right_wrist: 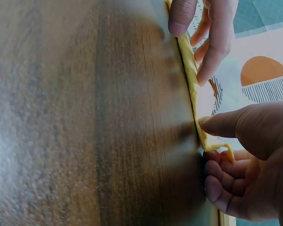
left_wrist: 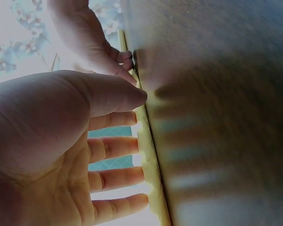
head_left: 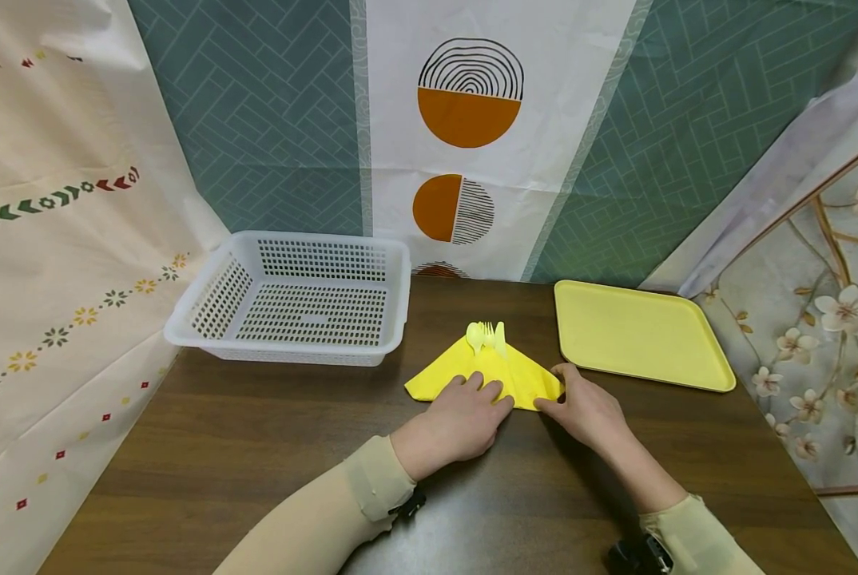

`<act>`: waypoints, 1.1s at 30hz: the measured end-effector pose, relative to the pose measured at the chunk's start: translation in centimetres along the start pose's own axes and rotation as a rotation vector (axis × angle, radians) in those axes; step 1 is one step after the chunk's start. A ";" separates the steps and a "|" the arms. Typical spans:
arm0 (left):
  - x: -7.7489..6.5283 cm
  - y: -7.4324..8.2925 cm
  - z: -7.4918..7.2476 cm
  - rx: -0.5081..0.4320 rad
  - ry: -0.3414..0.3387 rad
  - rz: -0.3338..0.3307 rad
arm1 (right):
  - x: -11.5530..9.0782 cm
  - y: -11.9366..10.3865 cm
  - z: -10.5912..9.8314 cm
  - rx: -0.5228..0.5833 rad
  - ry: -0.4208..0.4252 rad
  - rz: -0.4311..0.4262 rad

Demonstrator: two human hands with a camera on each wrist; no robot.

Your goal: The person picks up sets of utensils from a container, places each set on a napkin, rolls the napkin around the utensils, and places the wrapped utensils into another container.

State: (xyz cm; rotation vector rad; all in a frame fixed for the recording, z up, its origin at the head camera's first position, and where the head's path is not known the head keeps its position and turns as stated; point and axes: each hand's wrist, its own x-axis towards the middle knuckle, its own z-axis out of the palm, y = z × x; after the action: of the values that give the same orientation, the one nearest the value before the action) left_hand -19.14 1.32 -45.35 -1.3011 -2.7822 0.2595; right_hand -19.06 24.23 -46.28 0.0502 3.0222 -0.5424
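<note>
Left hand (head_left: 461,419) flat at lower centre, fingers straight; right hand (head_left: 585,409) beside it, thumb and curled fingers pinching.

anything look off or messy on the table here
Nothing stands out. The yellow napkin lies folded on the wooden table with plastic cutlery poking from its top; the left hand presses it flat, the right hand pinches its corner. Basket and tray sit square, nothing spilled.

Napkin (head_left: 522,379) showing bright yellow; cutlery (head_left: 486,335) on it reading pale yellow. Tray (head_left: 641,335) showing a softer yellow. Basket (head_left: 295,299) appearing white with a perforated grid. Desk (head_left: 256,463) showing dark brown woodgrain. Backdrop (head_left: 472,120) displaying teal herringbone, plus orange half-circles with black stripes on white.
</note>
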 end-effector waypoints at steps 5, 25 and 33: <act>0.0 0.0 -0.1 -0.003 -0.010 -0.001 | 0.0 0.1 0.0 -0.014 -0.032 0.016; -0.1 0.0 0.2 0.033 0.030 0.006 | -0.2 0.5 0.0 0.111 0.010 -0.055; -0.1 0.0 0.0 0.019 0.008 0.002 | -0.4 0.4 -0.1 0.108 -0.008 -0.046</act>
State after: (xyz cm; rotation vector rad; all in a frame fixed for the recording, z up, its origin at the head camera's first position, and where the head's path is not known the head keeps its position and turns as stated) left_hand -19.05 1.24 -45.33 -1.2983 -2.7648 0.2789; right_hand -18.60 24.65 -46.33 -0.0157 2.9906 -0.7071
